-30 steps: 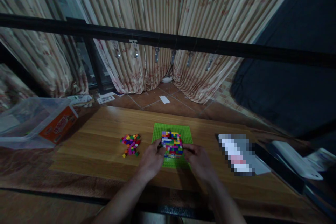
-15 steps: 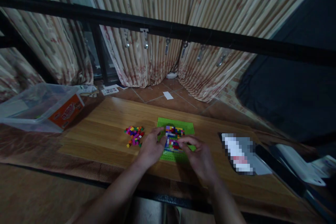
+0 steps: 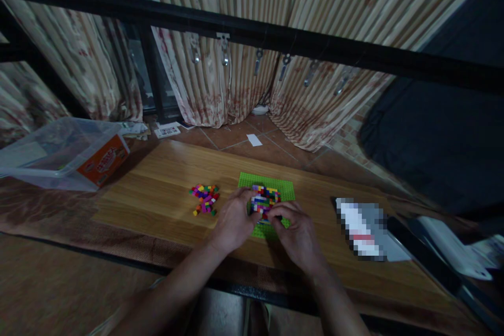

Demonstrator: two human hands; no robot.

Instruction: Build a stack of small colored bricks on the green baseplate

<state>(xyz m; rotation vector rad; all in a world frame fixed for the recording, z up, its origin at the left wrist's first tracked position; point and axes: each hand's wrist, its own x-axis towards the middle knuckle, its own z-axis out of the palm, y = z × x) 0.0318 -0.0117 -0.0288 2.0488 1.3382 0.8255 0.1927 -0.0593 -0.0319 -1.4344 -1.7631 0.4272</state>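
broadly, a wooden table (image 3: 165, 189) fills the middle of the view, with a clear plastic box (image 3: 59, 152) off its far left corner. a green baseplate (image 3: 275, 186) lies flat on the wood straight ahead of the person, and both hands meet over its near half. the left hand (image 3: 232, 219) sits at the plate's left edge, loosely curled, its fingertips pressed against the left side of the many-coloured brick block (image 3: 264, 199) and closed around nothing. the right hand (image 3: 300, 233) comes in from the near right, with thumb and fingers drawn narrowly together on the block's near edge. in this dim light one cannot tell if a single brick sits between them. the block thus lies between the two hands, touching both. a loose pile of bricks (image 3: 205, 199) lies just left of the plate, nearer the left hand.
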